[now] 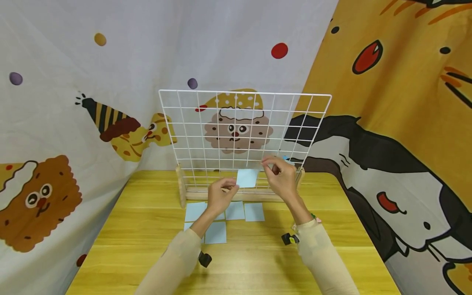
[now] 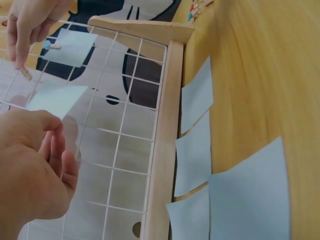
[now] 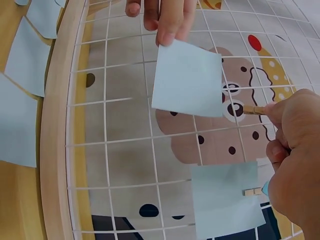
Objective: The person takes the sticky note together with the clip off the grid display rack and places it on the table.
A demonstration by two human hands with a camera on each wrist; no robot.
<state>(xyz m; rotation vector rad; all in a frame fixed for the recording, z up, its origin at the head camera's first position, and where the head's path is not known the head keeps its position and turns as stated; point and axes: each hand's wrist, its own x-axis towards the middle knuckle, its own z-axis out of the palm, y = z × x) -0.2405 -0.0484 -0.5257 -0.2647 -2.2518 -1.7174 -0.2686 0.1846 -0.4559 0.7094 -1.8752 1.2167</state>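
My left hand (image 1: 220, 197) pinches a light blue paper square (image 1: 247, 178) by one corner, in front of the white wire grid (image 1: 236, 92). In the right wrist view, my right hand (image 3: 300, 150) holds a small wooden clothespin (image 3: 254, 110) between thumb and fingertips, a short way from the edge of that square. A second blue square (image 3: 225, 200) hangs on the grid, with a clothespin (image 3: 250, 192) with a light blue ornament on its edge. In the head view the right hand mostly covers this hung square.
The grid stands in a wooden base (image 1: 181, 186) on the wooden table (image 1: 258, 266). Several more blue paper squares (image 1: 254, 212) lie on the table before the base. Small clothespins (image 2: 196, 10) lie beyond the base's far end. A printed curtain (image 1: 147, 53) hangs behind.
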